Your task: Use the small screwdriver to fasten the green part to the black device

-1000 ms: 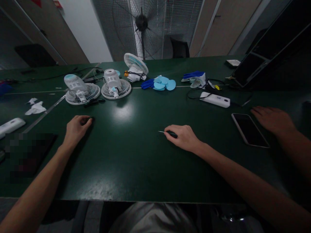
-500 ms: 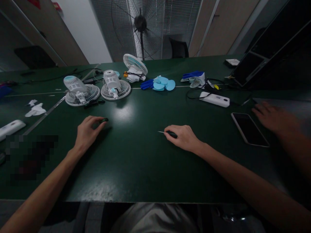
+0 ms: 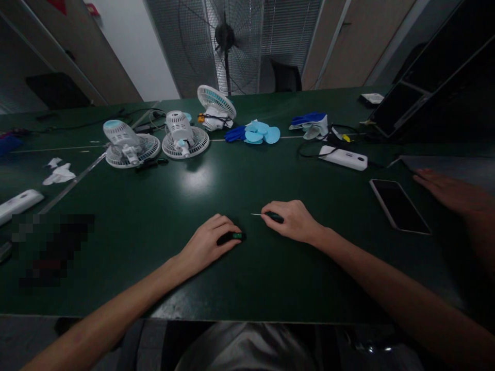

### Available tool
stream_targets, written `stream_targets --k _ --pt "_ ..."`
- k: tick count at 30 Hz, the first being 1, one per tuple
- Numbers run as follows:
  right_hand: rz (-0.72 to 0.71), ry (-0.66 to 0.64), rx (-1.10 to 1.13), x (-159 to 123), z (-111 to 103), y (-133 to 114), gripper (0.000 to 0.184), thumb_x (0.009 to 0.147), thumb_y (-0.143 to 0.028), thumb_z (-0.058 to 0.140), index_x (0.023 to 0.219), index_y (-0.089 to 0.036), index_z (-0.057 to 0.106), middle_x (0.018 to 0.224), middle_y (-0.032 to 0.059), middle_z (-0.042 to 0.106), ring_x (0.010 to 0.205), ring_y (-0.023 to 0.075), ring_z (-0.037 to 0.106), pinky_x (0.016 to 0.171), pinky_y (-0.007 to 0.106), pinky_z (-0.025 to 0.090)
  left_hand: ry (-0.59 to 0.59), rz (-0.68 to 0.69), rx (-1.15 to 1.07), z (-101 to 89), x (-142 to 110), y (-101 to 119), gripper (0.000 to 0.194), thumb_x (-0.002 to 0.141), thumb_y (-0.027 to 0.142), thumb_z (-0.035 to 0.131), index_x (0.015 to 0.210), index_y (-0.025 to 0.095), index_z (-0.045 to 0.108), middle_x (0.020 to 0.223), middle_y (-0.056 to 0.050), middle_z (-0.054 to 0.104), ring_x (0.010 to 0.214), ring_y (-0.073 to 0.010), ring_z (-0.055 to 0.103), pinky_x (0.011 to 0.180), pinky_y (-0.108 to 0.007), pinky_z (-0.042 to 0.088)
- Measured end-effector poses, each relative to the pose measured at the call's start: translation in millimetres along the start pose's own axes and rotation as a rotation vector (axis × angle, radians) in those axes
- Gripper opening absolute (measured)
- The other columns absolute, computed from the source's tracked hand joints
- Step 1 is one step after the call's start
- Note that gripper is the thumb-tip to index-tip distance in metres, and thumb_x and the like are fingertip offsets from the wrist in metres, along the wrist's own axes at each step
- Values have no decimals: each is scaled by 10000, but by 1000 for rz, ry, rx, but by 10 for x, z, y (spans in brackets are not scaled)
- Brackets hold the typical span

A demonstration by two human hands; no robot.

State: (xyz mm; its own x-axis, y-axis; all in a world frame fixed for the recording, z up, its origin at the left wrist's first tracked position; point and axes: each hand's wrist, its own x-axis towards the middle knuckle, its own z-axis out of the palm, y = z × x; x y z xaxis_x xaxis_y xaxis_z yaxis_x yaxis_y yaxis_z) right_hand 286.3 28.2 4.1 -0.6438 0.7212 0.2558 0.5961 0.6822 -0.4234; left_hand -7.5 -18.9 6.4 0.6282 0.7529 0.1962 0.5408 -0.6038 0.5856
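Screwdriver point(image 3: 275, 217) in the right hand point(image 3: 294, 220), dark piece point(image 3: 237, 236) in the left hand point(image 3: 209, 240)

From my end of the head camera I see both hands resting low over the green table point(image 3: 309, 288), near each other but not touching. The right hand's thumb and fingers are closed on the dark handle of the screwdriver; its thin metal shaft points left, lying roughly level above the tabletop. The left hand's thumb and fingertips are pinched on the small dark piece, which has a green patch at its right end. It looks like another small tool, though the light is too dim for me to be sure. It sits just left of and nearer to me than the screwdriver's tip, with a gap between the two.

Beyond the hands I have two white fans lying on their round grilles, the left fan point(image 3: 131, 146) and the middle fan point(image 3: 183, 136), while a third fan point(image 3: 216, 107) stands farther back, its head tilted up. To the right of these, light blue fan blades point(image 3: 261, 133) lie against a blue glove point(image 3: 234, 134); a blue-and-white glove bundle point(image 3: 309, 126) lies farther right, with a white box point(image 3: 343, 158) in front of it. On my right, a phone point(image 3: 400, 206) lies flat, and another person's hand point(image 3: 450, 189) is just beside it, blurred and dark.
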Motion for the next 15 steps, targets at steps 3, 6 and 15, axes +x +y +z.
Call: stream_targets --k 3,6,15 --pt "-110 -45 44 -23 12 -74 206 1019 -317 563 1093 -196 712 939 24 734 737 137 643 647 263 425 12 -28 -10 -32 -4 -16 199 981 328 649 1152 237 692 1107 -57 661 1030 -213 584 903 -373 491" --pt "-163 -54 56 -42 30 -167 206 1023 -310 554 1082 -194 713 921 24 728 718 129 628 629 260 394 16 -43 -13 -44 -8 -12 198 964 338 671 1129 230 691 1095 -57 655 1028 -217 579 901 -375 485" --pt "-203 -55 7 -67 108 -230 206 1030 -323 551 1088 -207 711 912 18 716 703 125 604 600 264 340 25 -57 -18 -31 -4 -36 160 970 335 660 1070 215 696 1073 -55 656 1011 -214 575 896 -372 473"
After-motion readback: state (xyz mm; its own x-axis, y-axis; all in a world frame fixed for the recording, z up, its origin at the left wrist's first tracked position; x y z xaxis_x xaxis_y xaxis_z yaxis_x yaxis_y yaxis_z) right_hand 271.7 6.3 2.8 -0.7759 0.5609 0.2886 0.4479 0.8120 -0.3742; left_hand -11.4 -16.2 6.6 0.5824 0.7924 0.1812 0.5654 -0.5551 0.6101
